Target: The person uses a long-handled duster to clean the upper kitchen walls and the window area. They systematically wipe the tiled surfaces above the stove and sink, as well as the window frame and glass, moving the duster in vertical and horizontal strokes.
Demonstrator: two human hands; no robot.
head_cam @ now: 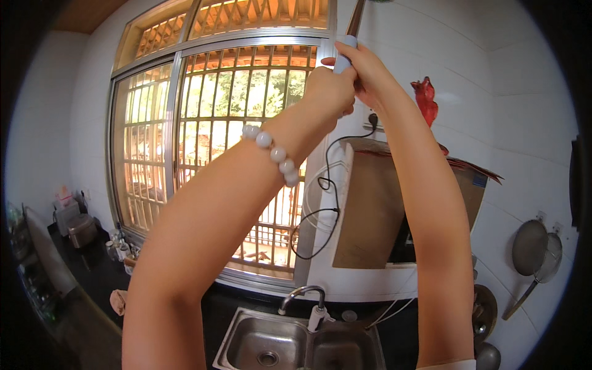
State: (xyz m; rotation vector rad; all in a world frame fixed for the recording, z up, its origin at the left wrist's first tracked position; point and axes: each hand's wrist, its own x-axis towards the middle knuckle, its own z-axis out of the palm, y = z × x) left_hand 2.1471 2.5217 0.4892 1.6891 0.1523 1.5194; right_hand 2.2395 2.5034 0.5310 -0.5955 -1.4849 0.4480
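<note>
Both hands are raised high in front of me, close together on the pale blue handle (344, 60) of a long tool. My left hand (330, 90) wraps around the lower end of the handle, with a bracelet of pale round beads (278, 154) on that wrist. Just to its right, my right hand (367, 74) grips the same handle from the other side. Above the fingers a brownish shaft (355, 21) runs up to the top of the view. A bit of dark green shows there, but the tool's working end is cut off.
A barred sliding window (240, 152) is behind my left arm. Below stand a double steel sink (266, 344) and a faucet (303, 290). A black cable (326, 157) hangs beside a cardboard box (370, 212). Mesh strainers (529, 247) hang right; a rice cooker (82, 230) sits left.
</note>
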